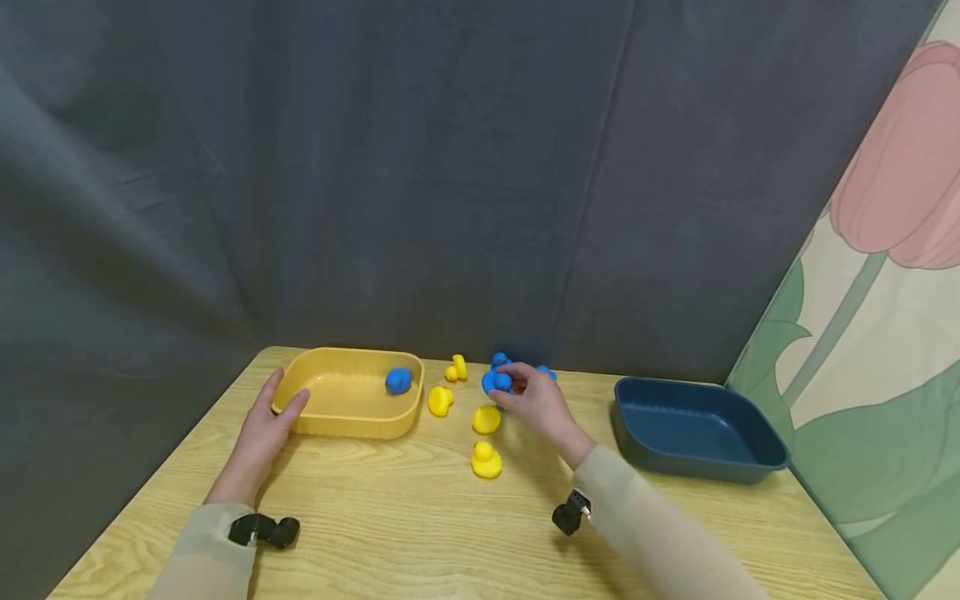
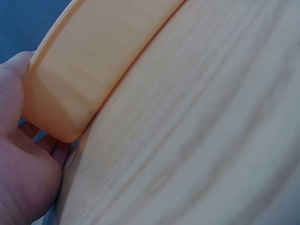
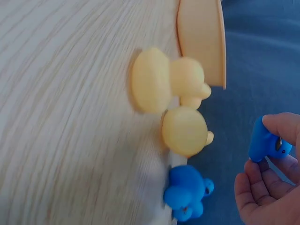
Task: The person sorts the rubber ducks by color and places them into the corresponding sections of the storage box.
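Observation:
My right hand (image 1: 536,404) pinches a blue rubber duck (image 3: 262,140) between thumb and fingers, lifted off the table in the right wrist view. Below it, on the tabletop, is another blue duck (image 3: 183,190). At the left, my left hand (image 1: 272,425) holds the end of a yellow plastic tub (image 1: 348,427), its thumb by the rim and its fingers around the outer corner. Inside that tub, near its right end, lies one blue duck (image 1: 398,381). Close to my right hand are an upright yellow duck (image 1: 487,461) and a tipped yellow duck (image 1: 486,419).
A dark blue tub (image 1: 697,467) stands on the right of the wooden table (image 1: 420,533). Two more yellow ducks lie beside the yellow tub, one nearer (image 1: 439,402) and one farther back (image 1: 458,367). A dark curtain (image 1: 450,183) hangs along the table's back edge.

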Tool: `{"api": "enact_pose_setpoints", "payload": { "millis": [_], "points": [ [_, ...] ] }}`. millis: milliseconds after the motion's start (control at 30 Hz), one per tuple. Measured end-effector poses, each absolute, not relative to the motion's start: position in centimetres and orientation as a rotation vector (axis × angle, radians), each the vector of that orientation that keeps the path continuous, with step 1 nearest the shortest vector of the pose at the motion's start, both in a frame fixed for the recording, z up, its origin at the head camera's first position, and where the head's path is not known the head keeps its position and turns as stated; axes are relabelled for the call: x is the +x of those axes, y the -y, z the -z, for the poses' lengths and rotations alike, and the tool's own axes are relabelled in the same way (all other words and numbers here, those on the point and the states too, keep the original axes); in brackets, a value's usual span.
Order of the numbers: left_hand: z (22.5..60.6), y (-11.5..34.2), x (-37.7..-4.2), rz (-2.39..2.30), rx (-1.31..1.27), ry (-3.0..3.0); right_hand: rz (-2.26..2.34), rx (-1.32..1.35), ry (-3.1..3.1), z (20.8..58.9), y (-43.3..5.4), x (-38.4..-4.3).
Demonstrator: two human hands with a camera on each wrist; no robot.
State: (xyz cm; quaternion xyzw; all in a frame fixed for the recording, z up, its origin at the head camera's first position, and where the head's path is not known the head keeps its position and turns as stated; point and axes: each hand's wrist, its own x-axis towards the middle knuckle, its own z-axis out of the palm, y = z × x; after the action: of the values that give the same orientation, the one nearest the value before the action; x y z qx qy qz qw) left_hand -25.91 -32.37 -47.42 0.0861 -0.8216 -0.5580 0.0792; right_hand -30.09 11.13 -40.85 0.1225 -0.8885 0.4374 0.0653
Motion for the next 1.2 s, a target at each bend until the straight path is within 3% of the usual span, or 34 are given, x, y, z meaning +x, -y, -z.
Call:
{"api": "enact_pose_setpoints", "payload": {
  "millis": [1200],
  "points": [
    [47.4, 32.4, -25.7, 1.694, 0.221, 2.44, -1.47, 0.63, 2.662, 40.9, -0.8, -28.6]
  ]
}}
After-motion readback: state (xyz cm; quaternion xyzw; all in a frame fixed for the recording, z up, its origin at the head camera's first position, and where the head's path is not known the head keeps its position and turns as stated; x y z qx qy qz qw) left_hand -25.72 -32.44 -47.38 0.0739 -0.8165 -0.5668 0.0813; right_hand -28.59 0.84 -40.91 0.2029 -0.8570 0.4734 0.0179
